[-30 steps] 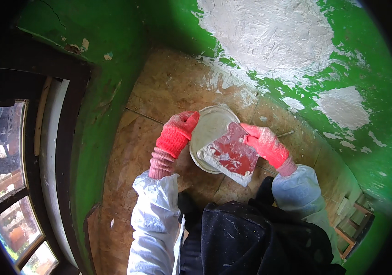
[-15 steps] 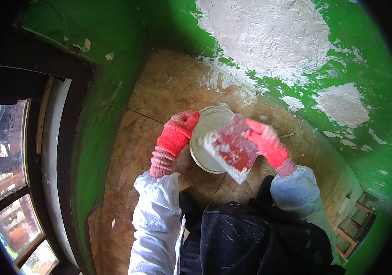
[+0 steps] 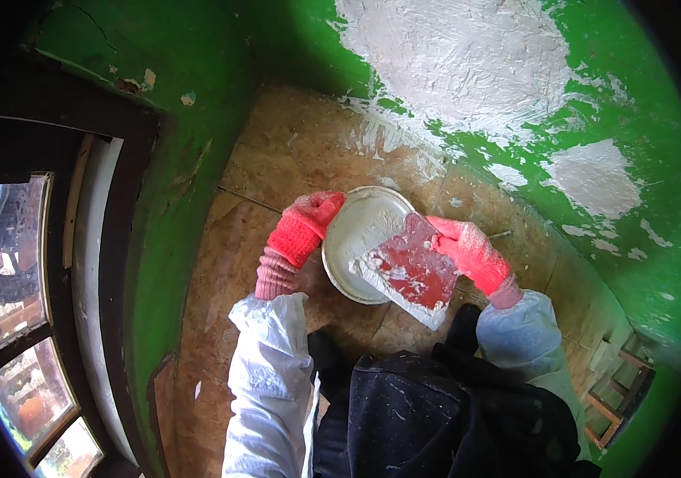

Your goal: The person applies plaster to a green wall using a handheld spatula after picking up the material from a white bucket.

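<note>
A round white bucket with pale plaster inside stands on the floor in front of me. My left hand, in a red glove, is closed on its left rim. In my right hand, gloved alike, is a red rectangular plastering trowel, gripped at its upper right side. The trowel's flat face tilts over the bucket's right rim, smeared with white plaster that is thickest along its lower left edge. Whether it touches the rim I cannot tell. The trowel's handle, if it has one, is hidden.
A green wall rises ahead and right, with a large rough plaster patch and a smaller patch. Plaster spots mark the brown tiled floor. A dark-framed glazed door is at left; a wooden frame stands at lower right.
The trowel has shifted slightly right and down with my right hand, and is no longer blurred. The bucket and my left hand sit slightly further left.
</note>
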`<state>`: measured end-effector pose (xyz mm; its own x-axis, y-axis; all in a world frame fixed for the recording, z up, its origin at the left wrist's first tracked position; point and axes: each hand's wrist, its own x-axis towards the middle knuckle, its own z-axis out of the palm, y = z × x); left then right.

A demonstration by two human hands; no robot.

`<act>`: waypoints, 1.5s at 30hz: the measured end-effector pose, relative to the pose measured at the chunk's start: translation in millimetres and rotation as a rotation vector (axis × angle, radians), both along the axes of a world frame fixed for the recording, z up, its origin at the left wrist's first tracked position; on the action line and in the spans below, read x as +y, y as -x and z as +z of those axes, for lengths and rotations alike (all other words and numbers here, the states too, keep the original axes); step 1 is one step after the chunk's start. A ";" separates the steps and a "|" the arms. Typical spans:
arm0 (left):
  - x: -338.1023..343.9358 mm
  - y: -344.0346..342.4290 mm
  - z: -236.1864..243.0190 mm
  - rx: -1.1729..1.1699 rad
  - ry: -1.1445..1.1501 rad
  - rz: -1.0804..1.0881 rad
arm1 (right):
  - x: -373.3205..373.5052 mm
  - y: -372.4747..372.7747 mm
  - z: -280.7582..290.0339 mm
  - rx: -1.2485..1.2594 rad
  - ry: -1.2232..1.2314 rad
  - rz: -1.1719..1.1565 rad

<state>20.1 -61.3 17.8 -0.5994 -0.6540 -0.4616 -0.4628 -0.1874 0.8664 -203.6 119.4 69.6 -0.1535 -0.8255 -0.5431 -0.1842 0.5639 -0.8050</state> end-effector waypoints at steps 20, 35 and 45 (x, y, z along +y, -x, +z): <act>8.1 -9.6 -2.3 -0.036 0.019 0.115 | 14.8 47.9 -47.2 -0.102 0.201 -0.411; 7.7 -7.2 9.1 -0.186 -0.034 0.191 | 21.1 37.7 -37.7 0.055 0.124 -0.362; 7.7 -8.7 16.8 -0.188 -0.007 0.171 | 33.2 21.8 -38.5 -0.031 0.134 -0.427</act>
<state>28.8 -53.6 34.6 -0.3839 -0.7346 -0.5594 -0.5767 -0.2824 0.7666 -225.4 152.7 31.2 -0.4813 -0.7549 -0.4455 0.0682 0.4745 -0.8776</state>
